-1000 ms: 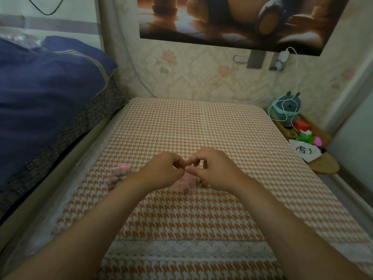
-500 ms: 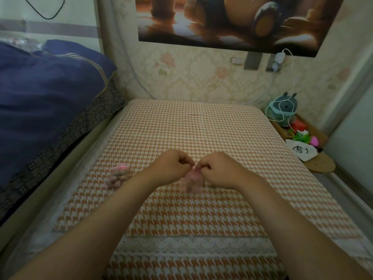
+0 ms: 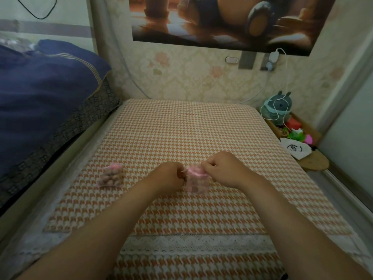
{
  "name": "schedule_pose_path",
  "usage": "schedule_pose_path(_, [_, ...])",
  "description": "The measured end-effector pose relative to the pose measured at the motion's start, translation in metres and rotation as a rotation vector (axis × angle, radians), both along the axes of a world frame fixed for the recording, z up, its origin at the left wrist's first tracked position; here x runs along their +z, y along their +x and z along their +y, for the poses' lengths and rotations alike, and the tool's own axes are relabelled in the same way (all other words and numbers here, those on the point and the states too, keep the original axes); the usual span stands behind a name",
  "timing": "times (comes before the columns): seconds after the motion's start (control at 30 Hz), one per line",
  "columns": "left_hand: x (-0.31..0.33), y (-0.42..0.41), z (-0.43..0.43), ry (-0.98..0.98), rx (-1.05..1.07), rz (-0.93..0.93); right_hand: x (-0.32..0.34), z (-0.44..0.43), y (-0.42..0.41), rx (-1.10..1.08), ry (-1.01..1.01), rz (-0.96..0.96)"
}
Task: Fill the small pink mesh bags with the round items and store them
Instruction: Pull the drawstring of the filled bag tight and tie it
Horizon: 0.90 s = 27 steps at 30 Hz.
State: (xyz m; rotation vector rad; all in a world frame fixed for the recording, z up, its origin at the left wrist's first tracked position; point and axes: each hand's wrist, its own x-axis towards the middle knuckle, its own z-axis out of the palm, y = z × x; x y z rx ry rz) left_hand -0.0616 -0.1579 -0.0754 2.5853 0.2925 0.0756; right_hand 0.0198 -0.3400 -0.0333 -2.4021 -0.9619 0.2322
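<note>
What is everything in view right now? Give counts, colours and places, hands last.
houndstooth cloth: one, orange and white, covering the work surface
filled mesh bag: one, pink, on the cloth, left of the hands
held mesh bag: one, pink, between both hands
bedding: one pile, dark blue, far left
poster: one, brown, on the wall
charger: one, white, wall socket
plush toy: one, teal-grey, right corner
left hand: one, pinching the held mesh bag's top
right hand: one, pinching the same top

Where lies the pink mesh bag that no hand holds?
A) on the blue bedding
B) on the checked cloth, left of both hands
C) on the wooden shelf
B: the free bag lies on the checked cloth, left of the left hand, which with the right hand pinches the other bag.
</note>
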Motion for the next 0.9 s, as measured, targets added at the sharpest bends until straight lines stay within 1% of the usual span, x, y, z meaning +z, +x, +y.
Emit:
schedule_pose_path(0.07, [-0.006,0.001,0.0,0.062,-0.039,0.013,-0.001,0.001,0.0,0.012,-0.013,-0.004])
schedule_pose_path(0.17, [-0.012,0.005,0.002,0.118,-0.054,-0.02,-0.002,0.002,0.001,0.014,-0.037,0.018])
schedule_pose_path(0.23, [-0.012,0.008,0.006,0.105,-0.052,-0.009,-0.001,0.002,0.001,0.017,-0.041,0.027])
schedule_pose_path(0.3, [-0.008,0.01,0.011,0.05,-0.025,-0.008,0.0,0.001,0.001,0.019,-0.029,0.044])
schedule_pose_path(0.37, [0.003,0.009,0.013,-0.03,0.026,-0.094,0.001,0.001,0.002,0.013,-0.028,0.054])
schedule_pose_path(0.43, [0.017,0.007,0.009,-0.11,0.068,-0.271,0.002,0.001,0.003,0.008,-0.035,0.058])
schedule_pose_path(0.5, [0.031,0.004,0.0,-0.178,0.066,-0.417,0.003,0.004,0.004,0.011,-0.047,0.054])
schedule_pose_path(0.53, [0.036,0.002,-0.005,-0.208,0.041,-0.441,0.003,0.005,0.004,0.015,-0.055,0.049])
schedule_pose_path(0.6, [0.039,0.0,-0.012,-0.223,-0.032,-0.413,0.005,0.007,0.002,0.016,-0.055,0.05])
schedule_pose_path(0.7, [0.035,0.001,-0.015,-0.135,-0.125,-0.36,0.005,0.008,-0.001,0.001,-0.05,0.067])
schedule_pose_path(0.83, [0.032,0.005,-0.014,-0.037,-0.158,-0.348,0.003,0.006,-0.001,0.014,-0.071,0.059])
schedule_pose_path(0.9, [0.031,0.006,-0.014,-0.022,-0.152,-0.311,0.003,0.005,0.0,0.019,-0.068,0.054])
